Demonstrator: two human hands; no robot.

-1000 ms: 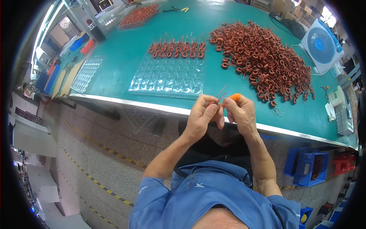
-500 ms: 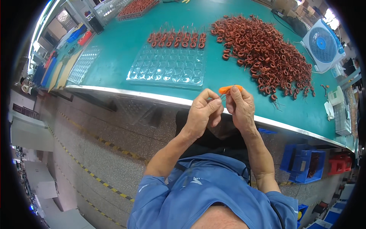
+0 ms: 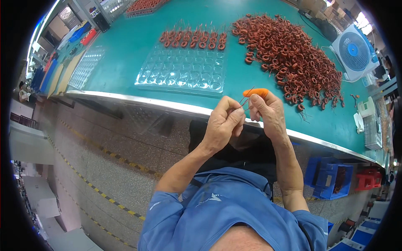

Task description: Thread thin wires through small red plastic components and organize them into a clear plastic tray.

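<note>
My left hand is closed in a pinch around a small reddish-brown wire-wound ring coil, mostly hidden by the fingers. Thin wire leads stick out of that grip toward my right hand. An orange finger cot covers the right index finger, and the thumb bends in against it at the leads. Both hands are held just over the front edge of the green table. Beyond them lies a clear plastic tray of round pockets, its far rows filled with upright ring coils.
A large heap of loose ring coils spreads over the table's right side. Behind it stands a blue-and-white fan. Another clear tray lies at the left, and blue crates sit under the table at the right.
My right hand has shifted slightly right and its index finger has lifted, showing more of the wire leads. The left hand has stayed nearly in place, holding the coil.
</note>
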